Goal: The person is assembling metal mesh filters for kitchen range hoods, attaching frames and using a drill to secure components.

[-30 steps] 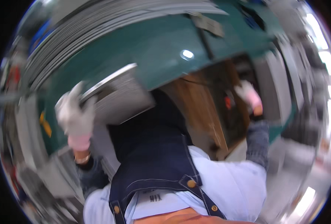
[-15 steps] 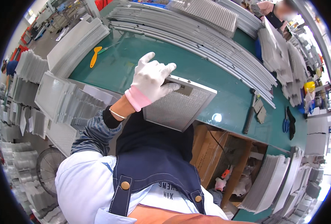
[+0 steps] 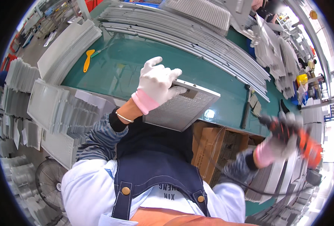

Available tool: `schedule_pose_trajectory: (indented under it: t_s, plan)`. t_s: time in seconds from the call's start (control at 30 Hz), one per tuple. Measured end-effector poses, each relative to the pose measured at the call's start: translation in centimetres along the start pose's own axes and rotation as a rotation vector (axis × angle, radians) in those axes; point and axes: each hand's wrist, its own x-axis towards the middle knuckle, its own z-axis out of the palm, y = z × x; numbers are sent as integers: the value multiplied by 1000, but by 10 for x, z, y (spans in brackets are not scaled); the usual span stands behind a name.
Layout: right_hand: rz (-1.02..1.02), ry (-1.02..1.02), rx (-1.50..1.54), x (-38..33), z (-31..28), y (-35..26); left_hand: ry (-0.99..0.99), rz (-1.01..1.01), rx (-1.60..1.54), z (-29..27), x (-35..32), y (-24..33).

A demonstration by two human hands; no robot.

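At the centre, before the dark apron [image 3: 152, 145], a mesh panel [image 3: 178, 113] is pinched at its upper edge by the left hand [image 3: 155, 84], one finger being raised clear. Toward 4 o'clock, an orange-and-black power drill [image 3: 310, 148] is gripped by the right hand [image 3: 282, 146]; its finger positions, blurred, cannot be told. Toward 10 o'clock, a yellow scraper [image 3: 87, 62] is seen.

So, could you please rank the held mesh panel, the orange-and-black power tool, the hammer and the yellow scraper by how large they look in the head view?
1. Mesh panel
2. Orange-and-black power tool, though motion blurs its outline
3. Hammer
4. Yellow scraper
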Motion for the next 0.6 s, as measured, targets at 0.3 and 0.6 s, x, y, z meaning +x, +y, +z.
schedule_pose_trajectory:
  t_s: [0.3, 0.6]
  plan:
    - [310, -439, 146, 59, 189, 120, -18, -12, 28, -1, -2, 0]
    - [409, -351, 168, 58, 194, 134, 6, -40, -32, 1, -3, -2]
